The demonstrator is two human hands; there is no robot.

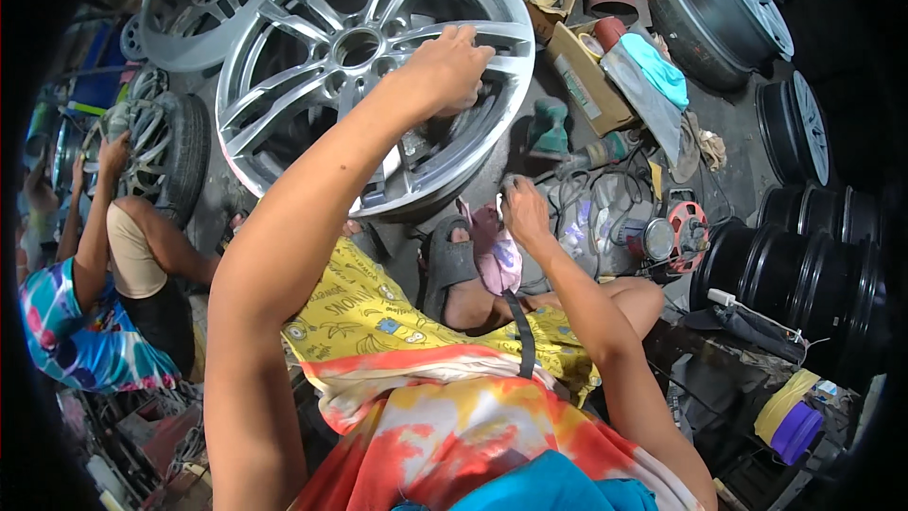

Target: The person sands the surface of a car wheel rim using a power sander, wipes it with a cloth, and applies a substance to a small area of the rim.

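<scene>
Left hand: palm side hidden; grip unclear. Silver wheel: far edge clipped, part covered by left forearm. Right hand: contact with pink cloth unclear. Co-worker, left: head out of view.

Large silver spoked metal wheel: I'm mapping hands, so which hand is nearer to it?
Left. The left hand lies over the wheel, at its right side; the right hand is outside its lower-right edge, beside pink fabric.

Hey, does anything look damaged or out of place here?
The silver wheel shows no clear damage. Nearby, a turquoise cloth and grey sheet lie askew at a cardboard box's edge, and a crumpled tan scrap lies loose, looking untidy.
</scene>
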